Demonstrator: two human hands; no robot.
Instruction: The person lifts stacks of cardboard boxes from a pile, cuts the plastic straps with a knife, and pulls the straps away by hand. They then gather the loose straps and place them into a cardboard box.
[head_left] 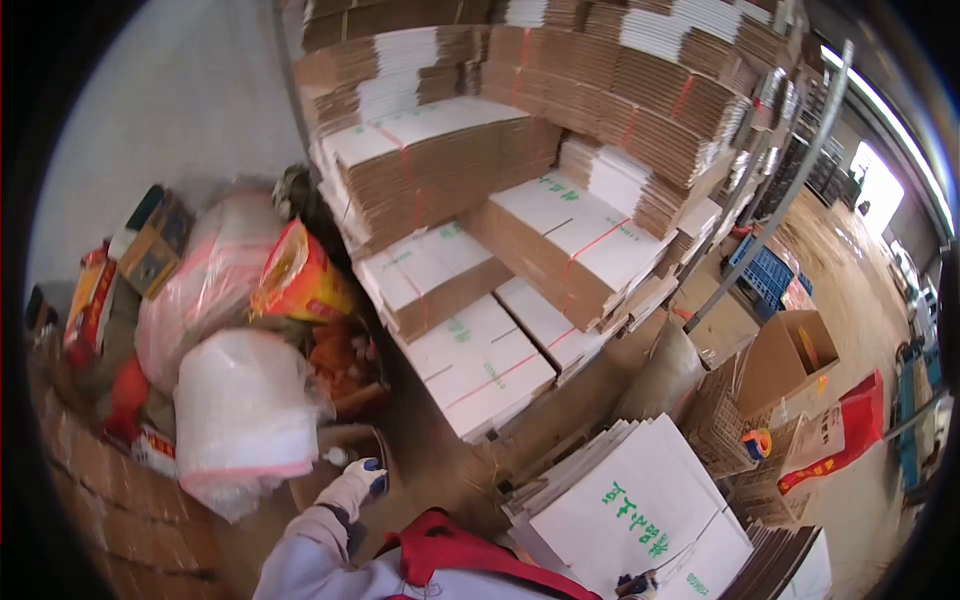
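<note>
My left hand (362, 482), in a white glove with dark blue fingertips, hangs low at the bottom centre beside an open box (375, 440); its fingers look curled, and whether they hold anything is hidden. At the bottom edge, my right hand (637, 583) shows only in part, its dark glove fingertips against the front of a stack of flat white cartons (640, 490) with green lettering. The finger shape of that hand is too small to tell. A big stack of tied cardboard bundles (480, 360) with red straps rises ahead.
Rolls of plastic wrap (245, 400) and a red-yellow bag (300, 275) lie at the left. On the right are a metal pole (790, 200), a sack (663, 375), plastic crates (715, 420), an open carton (785, 360) and a blue crate (762, 275).
</note>
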